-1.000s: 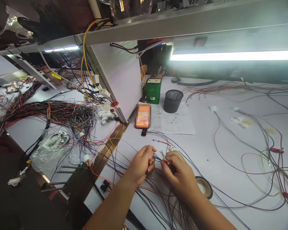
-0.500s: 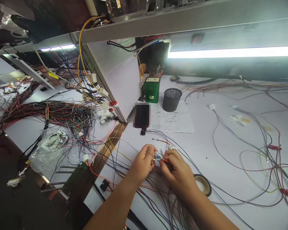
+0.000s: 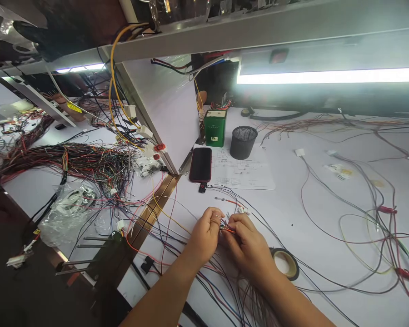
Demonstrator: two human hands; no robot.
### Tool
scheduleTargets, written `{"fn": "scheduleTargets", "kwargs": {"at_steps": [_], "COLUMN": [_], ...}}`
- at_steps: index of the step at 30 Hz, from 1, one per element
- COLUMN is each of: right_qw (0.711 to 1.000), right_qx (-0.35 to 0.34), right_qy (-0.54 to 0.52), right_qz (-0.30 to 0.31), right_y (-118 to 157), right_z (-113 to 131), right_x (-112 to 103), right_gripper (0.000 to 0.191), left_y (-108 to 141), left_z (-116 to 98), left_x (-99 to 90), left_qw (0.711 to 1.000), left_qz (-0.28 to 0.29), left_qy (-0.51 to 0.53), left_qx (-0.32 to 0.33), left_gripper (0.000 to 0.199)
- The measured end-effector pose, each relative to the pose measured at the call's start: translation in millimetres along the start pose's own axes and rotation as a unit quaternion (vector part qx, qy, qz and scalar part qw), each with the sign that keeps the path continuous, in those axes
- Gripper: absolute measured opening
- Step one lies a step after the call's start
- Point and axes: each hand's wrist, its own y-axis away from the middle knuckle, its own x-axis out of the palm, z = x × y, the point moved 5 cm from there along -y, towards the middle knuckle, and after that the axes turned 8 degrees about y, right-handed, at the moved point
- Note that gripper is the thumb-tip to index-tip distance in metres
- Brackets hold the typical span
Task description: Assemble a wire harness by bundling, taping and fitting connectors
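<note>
Near the centre of the white table, my left hand (image 3: 206, 234) and my right hand (image 3: 247, 240) meet around a small bundle of thin wires (image 3: 225, 225). The fingers of both hands are closed on it, and bare metal ends stick up between them. An orange wire shows by my right fingertips. More wires run down from the hands toward the front edge. A white connector (image 3: 242, 210) lies just beyond my right hand, and a roll of black tape (image 3: 285, 264) rests beside my right wrist.
A phone (image 3: 201, 165), a printed sheet (image 3: 245, 170), a green box (image 3: 215, 129) and a black mesh cup (image 3: 243, 142) stand or lie behind the hands. Loose wires (image 3: 357, 209) spread on the right. A large wire heap (image 3: 78, 163) and a plastic bag (image 3: 68, 211) are at the left.
My hands have drawn slightly closer together around the wire bundle, and less of it shows between them. The view has shifted very slightly.
</note>
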Motion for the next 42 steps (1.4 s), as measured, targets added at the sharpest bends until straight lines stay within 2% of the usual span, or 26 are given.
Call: {"fn": "scheduleTargets", "kwargs": {"at_steps": [15,20,24,26,28,32,35,39,42], "right_qw": [1.0,0.999,0.995,0.992,0.988,0.962,0.938,0.889,0.851], "right_qx": [-0.008,0.008,0.003,0.018,0.066,0.21,0.288,0.35,0.355], "right_qy": [0.002,-0.037,-0.095,-0.122,-0.142,-0.176,-0.19,-0.296,-0.387], "right_qz": [0.003,0.015,0.025,0.01,-0.004,-0.013,-0.03,-0.006,0.015], "right_y": [0,-1,-2,-2,-2,1,3,6,5], "right_z": [2,1,2,1,-4,-21,-30,-32,-27], "right_x": [2,3,0,-3,-5,-8,-12,-7,-2], "right_gripper": [0.008,0.008,0.014,0.019,0.022,0.033,0.04,0.048,0.051], "left_y": [0,0,-1,-2,-3,-4,-4,-3,-2], "left_z": [-1,-4,-10,-13,-14,-7,-5,-8,-12], "left_x": [2.7,-0.3,-5.8,-9.4,-12.3,-15.4,-17.8,-20.4,-18.8], "left_qw": [0.998,0.998,0.996,0.994,0.993,0.997,0.998,0.998,0.998], "left_qz": [0.01,0.02,0.026,0.024,0.026,0.04,0.039,0.04,0.054], "left_qy": [-0.069,-0.059,-0.085,-0.105,-0.113,-0.054,0.001,0.003,-0.004], "left_qx": [-0.006,-0.008,0.014,0.03,0.031,-0.024,-0.045,-0.047,-0.033], "left_gripper": [0.035,0.035,0.033,0.032,0.033,0.04,0.044,0.042,0.037]}}
